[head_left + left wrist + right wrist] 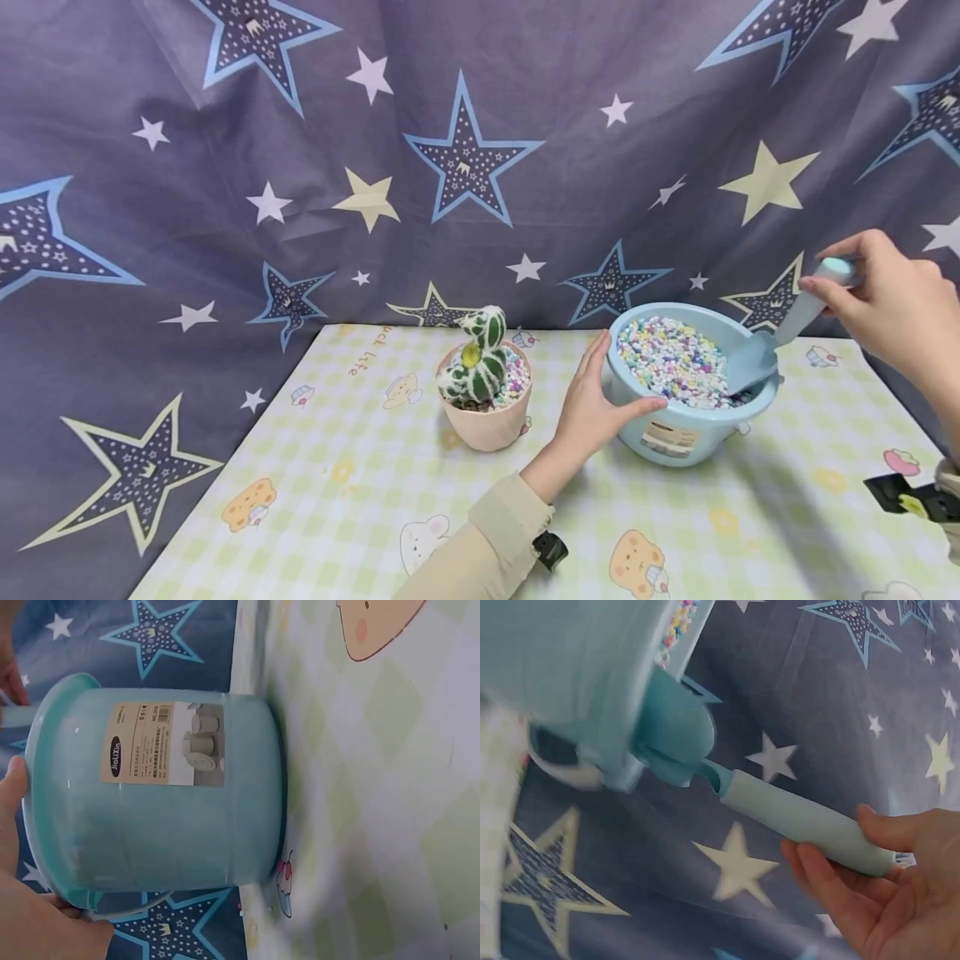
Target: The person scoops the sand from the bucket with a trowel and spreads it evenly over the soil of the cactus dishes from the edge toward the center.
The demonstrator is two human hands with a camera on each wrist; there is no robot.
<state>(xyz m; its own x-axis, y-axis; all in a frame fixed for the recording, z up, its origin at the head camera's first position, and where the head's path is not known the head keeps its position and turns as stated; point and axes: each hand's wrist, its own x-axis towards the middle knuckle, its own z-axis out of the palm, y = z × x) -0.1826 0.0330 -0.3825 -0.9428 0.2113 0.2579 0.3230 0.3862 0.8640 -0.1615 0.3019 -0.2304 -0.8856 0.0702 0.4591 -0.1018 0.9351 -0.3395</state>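
My right hand [888, 296] grips the pale handle of a light blue scoop [810, 829], thumb on one side and fingers on the other. The scoop slants down over the right rim of a light blue bucket [165, 840], its blade dipping into small multicoloured pebbles [671, 358]. On the bucket's near left side, my left hand [592, 408] holds the rim, with the thumb along the front edge and the fingers against the outer wall. A label [670, 439] shows on the bucket's front. The blade's tip is hidden among the pebbles.
Left of the bucket stands a pinkish pot [486, 427] with a green, white-fuzzed cactus [480, 367] and pebbles in it. A checked cloth [337, 517] covers the table. Behind it hangs a dark curtain [525, 50] with stars.
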